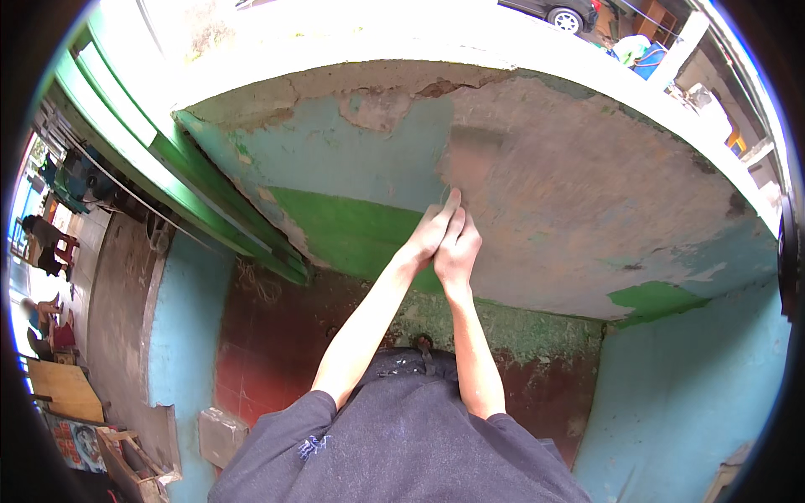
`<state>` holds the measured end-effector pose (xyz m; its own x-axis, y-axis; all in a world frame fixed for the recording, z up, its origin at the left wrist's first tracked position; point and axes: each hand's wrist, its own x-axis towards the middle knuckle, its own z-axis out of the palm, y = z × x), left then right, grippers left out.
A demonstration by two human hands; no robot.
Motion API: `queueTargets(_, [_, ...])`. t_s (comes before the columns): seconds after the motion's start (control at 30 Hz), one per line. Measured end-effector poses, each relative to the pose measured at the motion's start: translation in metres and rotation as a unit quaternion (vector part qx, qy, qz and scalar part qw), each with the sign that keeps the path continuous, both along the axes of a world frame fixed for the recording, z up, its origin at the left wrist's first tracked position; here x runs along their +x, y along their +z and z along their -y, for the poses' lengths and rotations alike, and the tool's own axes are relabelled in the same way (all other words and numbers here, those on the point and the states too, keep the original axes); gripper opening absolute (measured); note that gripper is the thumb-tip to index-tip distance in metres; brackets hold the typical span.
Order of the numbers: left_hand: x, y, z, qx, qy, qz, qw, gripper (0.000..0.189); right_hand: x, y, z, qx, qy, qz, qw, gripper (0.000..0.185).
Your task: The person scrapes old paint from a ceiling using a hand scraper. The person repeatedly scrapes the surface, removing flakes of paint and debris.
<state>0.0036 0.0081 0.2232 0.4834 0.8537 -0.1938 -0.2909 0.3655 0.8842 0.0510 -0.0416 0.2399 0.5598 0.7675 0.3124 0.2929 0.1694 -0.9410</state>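
My left hand point(429, 231) and my right hand point(459, 244) are pressed together in front of a low wall point(566, 201). They close around a flat tool that looks like a scraper point(476, 151); its blade is blurred against the wall, and its handle is hidden by my fingers. One finger points forward along the tool. Light-blue paint point(390, 163) remains left of the blade, with a green painted band point(346, 223) beneath it. To the right, mottled grey-brown plaster shows. The wall's upper edge is chipped.
A green wooden frame point(207, 188) slants along the left. Reddish floor tiles point(251, 371) bear pale green debris point(534, 333) at the wall's foot. A concrete block point(221, 437) lies lower left. A blue side wall point(679, 377) stands right. Two people sit far left; a car point(566, 19) is outside.
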Motion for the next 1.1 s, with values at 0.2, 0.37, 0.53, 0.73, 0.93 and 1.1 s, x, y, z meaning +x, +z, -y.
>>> queueTargets(0.2, [-0.004, -0.038, 0.008, -0.048, -0.043, 0.02, 0.998, 0.058, -0.001, -0.029, 0.008, -0.041, -0.013, 0.045, 0.998, 0.033])
queueTargets(0.37, [-0.006, -0.016, 0.008, -0.058, -0.041, 0.038, 0.997, 0.056, -0.005, -0.019, 0.003, -0.02, -0.02, 0.034, 0.999, 0.033])
queueTargets(0.53, [-0.004, -0.017, 0.005, -0.031, -0.018, 0.026, 0.999, 0.058, -0.001, -0.021, 0.0, -0.034, 0.002, 0.03, 0.999, 0.037])
queueTargets(0.73, [-0.004, -0.032, 0.01, 0.024, 0.039, -0.048, 0.998, 0.058, -0.006, -0.039, 0.002, -0.027, -0.005, 0.011, 1.0, 0.038])
queueTargets(0.93, [-0.01, -0.006, -0.002, 0.032, 0.031, -0.034, 0.998, 0.056, -0.002, -0.031, -0.01, -0.062, 0.027, -0.002, 0.998, 0.038])
queueTargets(1.1, [-0.01, -0.029, 0.005, 0.042, 0.049, -0.063, 0.996, 0.056, -0.01, -0.044, -0.003, -0.031, -0.009, 0.012, 0.999, 0.038])
